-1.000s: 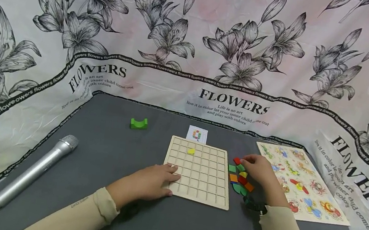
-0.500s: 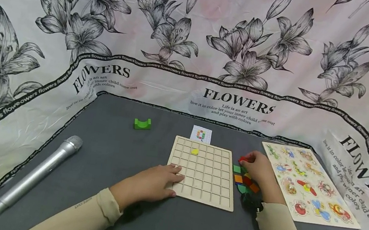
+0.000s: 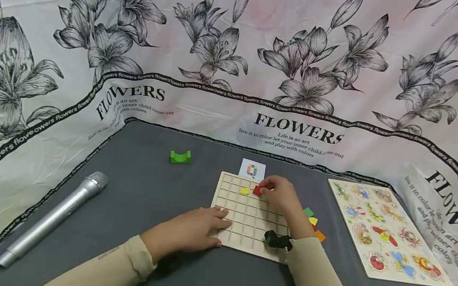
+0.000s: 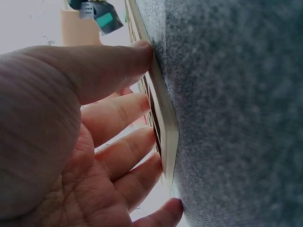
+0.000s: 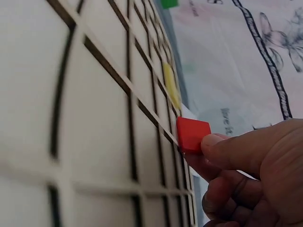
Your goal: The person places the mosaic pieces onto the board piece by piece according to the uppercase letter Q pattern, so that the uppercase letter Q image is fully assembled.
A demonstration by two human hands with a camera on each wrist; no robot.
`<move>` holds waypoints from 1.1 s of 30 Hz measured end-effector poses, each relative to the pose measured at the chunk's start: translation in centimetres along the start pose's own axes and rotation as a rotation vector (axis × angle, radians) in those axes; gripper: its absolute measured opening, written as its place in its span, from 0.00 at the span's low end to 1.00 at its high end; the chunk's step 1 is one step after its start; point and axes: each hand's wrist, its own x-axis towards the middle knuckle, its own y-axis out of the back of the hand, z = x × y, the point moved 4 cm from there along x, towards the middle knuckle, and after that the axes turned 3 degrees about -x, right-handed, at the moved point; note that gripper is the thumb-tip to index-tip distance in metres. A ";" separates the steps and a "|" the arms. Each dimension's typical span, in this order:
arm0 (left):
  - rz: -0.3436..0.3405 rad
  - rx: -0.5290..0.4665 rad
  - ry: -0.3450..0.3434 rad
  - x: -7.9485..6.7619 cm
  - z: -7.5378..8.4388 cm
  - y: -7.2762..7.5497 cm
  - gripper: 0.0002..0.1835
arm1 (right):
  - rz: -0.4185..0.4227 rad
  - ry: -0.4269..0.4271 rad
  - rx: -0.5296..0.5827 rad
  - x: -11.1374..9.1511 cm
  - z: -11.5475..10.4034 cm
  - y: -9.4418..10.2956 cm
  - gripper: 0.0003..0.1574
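A wooden grid board (image 3: 241, 216) lies on the grey table, with one yellow piece (image 3: 244, 191) in a cell of its upper part. My right hand (image 3: 284, 200) reaches over the board and pinches a red square tile (image 5: 193, 135) between thumb and fingers. The tile's edge is right at the grid, just right of the yellow piece. My left hand (image 3: 188, 228) rests at the board's left side; in the left wrist view its thumb (image 4: 137, 56) and fingertips lie along the board's edge, fingers nearly straight.
Several coloured pieces (image 3: 319, 235) lie right of the board, partly behind the right forearm. A printed pattern card (image 3: 252, 169) sits at the board's far edge. An animal puzzle board (image 3: 389, 234) is at the right, a silver microphone (image 3: 54, 217) at the left, a green block (image 3: 180, 157) farther back.
My right hand has picked the red tile up from the loose pieces and carried it left over the board. The left hand stays at the board's left edge.
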 end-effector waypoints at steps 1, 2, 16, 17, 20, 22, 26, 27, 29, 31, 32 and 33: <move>-0.001 0.003 0.000 0.0 0.0 0.0 0.31 | 0.000 -0.004 -0.001 0.2 -0.1 -0.3 0.08; -0.002 0.005 0.001 0.1 -0.1 -0.1 0.31 | 0.001 -0.007 -0.001 0.3 -0.2 -0.5 0.08; -0.009 0.026 0.011 0.0 0.3 0.2 0.31 | -0.024 -0.016 -0.025 0.2 -0.3 -1.4 0.09; -0.010 0.024 0.012 0.0 0.3 0.2 0.31 | -0.025 -0.020 -0.027 0.2 -0.2 -1.5 0.09; -0.010 0.011 0.007 0.1 0.4 0.2 0.31 | -0.020 -0.030 -0.028 0.0 0.0 -1.5 0.10; -0.009 -0.003 0.003 0.1 0.5 0.1 0.31 | -0.014 -0.024 -0.026 -0.1 0.1 -1.4 0.10; -0.006 -0.019 0.005 0.0 0.5 0.1 0.31 | 0.011 -0.008 -0.004 -0.5 0.5 -0.2 0.14; -0.005 -0.019 0.007 0.0 0.6 0.1 0.31 | 0.019 -0.001 -0.002 -0.7 0.6 0.5 0.15; -0.003 -0.019 0.009 -0.1 0.6 0.2 0.31 | 0.034 0.000 -0.006 -1.2 1.3 2.0 0.17; -0.004 -0.025 0.010 -0.1 0.6 0.2 0.31 | 0.045 0.000 -0.023 -2.0 2.4 3.8 0.18; -0.004 -0.024 0.011 -0.1 0.6 0.3 0.31 | 0.051 -0.001 -0.036 -2.5 3.1 4.7 0.18; -0.003 -0.026 0.011 -0.1 0.6 0.3 0.31 | 0.059 -0.006 -0.054 -3.1 3.8 5.5 0.18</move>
